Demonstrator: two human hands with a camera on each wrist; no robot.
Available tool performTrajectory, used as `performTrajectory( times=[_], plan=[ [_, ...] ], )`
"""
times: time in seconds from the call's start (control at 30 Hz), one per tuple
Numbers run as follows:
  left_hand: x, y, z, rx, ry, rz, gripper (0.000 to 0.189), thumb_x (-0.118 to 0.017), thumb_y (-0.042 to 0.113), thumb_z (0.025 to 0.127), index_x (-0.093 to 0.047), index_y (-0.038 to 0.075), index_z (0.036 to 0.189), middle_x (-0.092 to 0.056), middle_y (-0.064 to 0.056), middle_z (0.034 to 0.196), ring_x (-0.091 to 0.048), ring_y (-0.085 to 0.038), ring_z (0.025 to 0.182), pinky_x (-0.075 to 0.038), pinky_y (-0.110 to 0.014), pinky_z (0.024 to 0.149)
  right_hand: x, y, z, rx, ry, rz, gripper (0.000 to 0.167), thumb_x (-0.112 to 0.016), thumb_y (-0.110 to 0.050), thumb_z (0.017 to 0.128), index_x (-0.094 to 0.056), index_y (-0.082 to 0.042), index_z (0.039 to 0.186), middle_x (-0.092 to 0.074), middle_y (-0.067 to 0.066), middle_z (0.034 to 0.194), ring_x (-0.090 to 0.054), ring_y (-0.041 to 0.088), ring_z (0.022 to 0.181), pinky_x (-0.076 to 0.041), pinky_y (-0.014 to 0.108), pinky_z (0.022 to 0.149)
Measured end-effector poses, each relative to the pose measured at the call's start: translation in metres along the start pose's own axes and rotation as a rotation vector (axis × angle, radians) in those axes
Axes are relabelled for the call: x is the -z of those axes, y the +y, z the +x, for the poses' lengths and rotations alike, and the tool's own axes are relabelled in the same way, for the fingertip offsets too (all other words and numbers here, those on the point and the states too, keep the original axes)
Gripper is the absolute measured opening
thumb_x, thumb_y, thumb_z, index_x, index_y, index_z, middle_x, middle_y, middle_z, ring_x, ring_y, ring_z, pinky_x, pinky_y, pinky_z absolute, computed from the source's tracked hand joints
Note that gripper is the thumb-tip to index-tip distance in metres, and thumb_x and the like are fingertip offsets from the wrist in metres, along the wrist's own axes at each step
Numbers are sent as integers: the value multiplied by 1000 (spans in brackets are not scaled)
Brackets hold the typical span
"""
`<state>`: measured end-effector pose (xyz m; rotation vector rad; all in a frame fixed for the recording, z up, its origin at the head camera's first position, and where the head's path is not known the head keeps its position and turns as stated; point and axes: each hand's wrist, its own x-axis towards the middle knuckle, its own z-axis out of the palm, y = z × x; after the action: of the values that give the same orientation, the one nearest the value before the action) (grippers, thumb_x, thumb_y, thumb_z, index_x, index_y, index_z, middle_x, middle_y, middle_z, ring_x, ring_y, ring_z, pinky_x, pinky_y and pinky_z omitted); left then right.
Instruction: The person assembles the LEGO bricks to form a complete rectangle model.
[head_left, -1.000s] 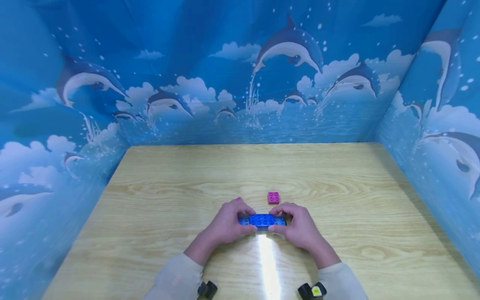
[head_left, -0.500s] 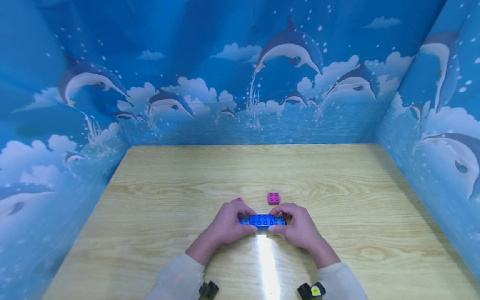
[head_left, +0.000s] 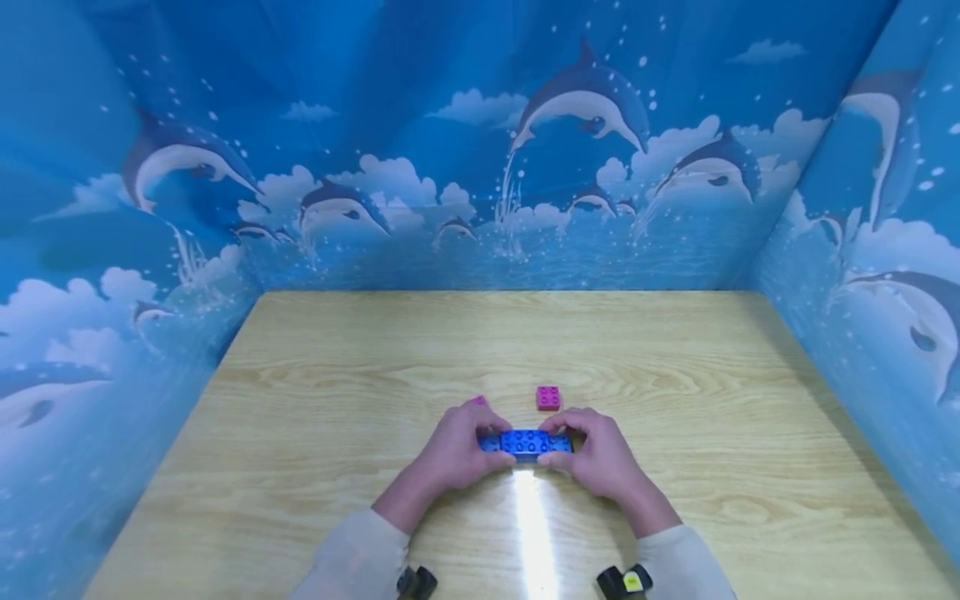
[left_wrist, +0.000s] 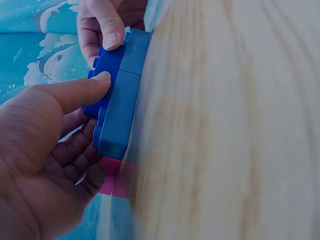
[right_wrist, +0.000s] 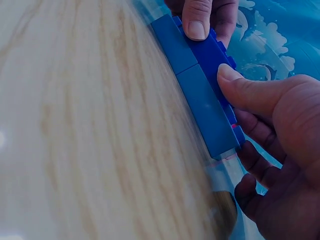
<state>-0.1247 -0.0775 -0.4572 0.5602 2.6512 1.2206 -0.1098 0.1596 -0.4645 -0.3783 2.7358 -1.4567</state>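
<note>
On the wooden table, a dark blue toy building brick (head_left: pixel 524 442) sits across the seam of two lighter blue bricks (left_wrist: pixel 120 107) lying end to end. My left hand (head_left: pixel 459 446) pinches the left end of the dark blue brick, thumb on its near side and fingers behind. At its right end, my right hand (head_left: pixel 596 450) grips the same way. In the right wrist view the dark blue brick (right_wrist: pixel 212 62) shows studs along its top, and both thumbs press its side.
A small pink four-stud brick (head_left: pixel 548 398) lies just beyond the hands. Another pink brick (head_left: pixel 478 401) is mostly hidden behind the left hand. A dolphin-print backdrop (head_left: pixel 480 167) stands round the table's (head_left: pixel 337 350) back and sides.
Both hands keep their hold on the dark blue brick. The head view has shifted very slightly; nothing else has visibly moved.
</note>
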Motion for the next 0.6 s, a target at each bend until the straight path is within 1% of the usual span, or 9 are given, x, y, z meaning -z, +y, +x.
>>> performTrajectory(
  times=[0.2,0.33,0.43,0.6],
  plan=[
    [2,-4,-3,-2,-3,16,43,-87,31,77,-73,12,113,-70,4,104,-62,-12,95,-50,-36,89,0,-2,2,-30,-10,-11,35,-92,-16,69,-74,-26,98,-67,-12,95,-61,15,96,-49,41,91],
    [4,-4,-5,-5,-12,69,48,-85,36,78,-72,10,116,-70,2,108,-61,-15,100,-48,-38,93,0,-2,1,-33,-7,-18,36,-92,-17,68,-75,-24,99,-68,-11,96,-61,16,97,-49,43,91],
    [7,-4,-7,6,-16,105,51,-85,38,78,-71,9,118,-69,1,110,-60,-16,103,-47,-39,96,1,-2,0,-39,-3,-27,36,-92,-18,68,-75,-24,99,-68,-11,96,-61,17,98,-49,44,92],
    [10,-6,-10,-9,-16,138,48,-86,34,77,-72,8,115,-69,0,108,-60,-17,102,-47,-39,96,0,-1,0,-51,-1,-29,36,-92,-19,68,-75,-24,100,-68,-11,96,-60,16,97,-48,43,92]
  ],
)
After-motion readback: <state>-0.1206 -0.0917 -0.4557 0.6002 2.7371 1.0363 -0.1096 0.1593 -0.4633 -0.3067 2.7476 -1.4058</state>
